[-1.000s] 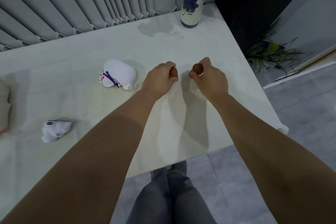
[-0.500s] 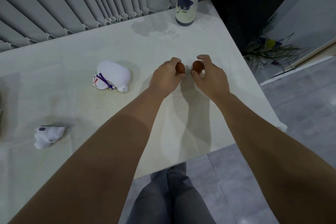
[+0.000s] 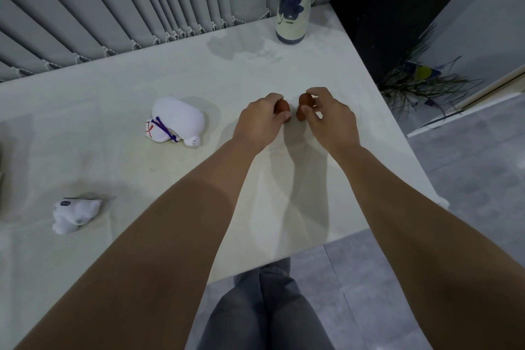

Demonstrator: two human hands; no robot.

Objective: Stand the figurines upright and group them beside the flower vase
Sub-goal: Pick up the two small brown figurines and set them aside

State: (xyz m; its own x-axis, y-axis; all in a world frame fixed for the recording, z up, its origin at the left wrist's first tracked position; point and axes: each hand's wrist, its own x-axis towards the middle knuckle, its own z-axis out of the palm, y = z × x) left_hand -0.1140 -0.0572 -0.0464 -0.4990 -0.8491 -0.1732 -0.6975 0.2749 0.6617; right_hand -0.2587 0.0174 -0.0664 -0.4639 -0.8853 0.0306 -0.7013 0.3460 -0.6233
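Two small brown figurines sit side by side near the middle right of the white table (image 3: 284, 71). My left hand (image 3: 260, 122) grips the left brown figurine (image 3: 282, 106). My right hand (image 3: 329, 116) pinches the right brown figurine (image 3: 304, 101) with thumb and fingertips. A large white figurine (image 3: 176, 119) with a purple ribbon lies on its side to the left. A small white figurine (image 3: 75, 213) lies tipped over near the left front. The white vase (image 3: 292, 8) with blue flowers stands at the far right corner.
Grey vertical blinds (image 3: 113, 8) hang behind the table. The table's right edge drops to a grey floor with a leafy plant (image 3: 420, 79). My legs (image 3: 270, 307) are below the front edge.
Both hands with the brown figurines have edged slightly away from me, toward the vase. My right fingers have loosened and spread a little around their figurine.
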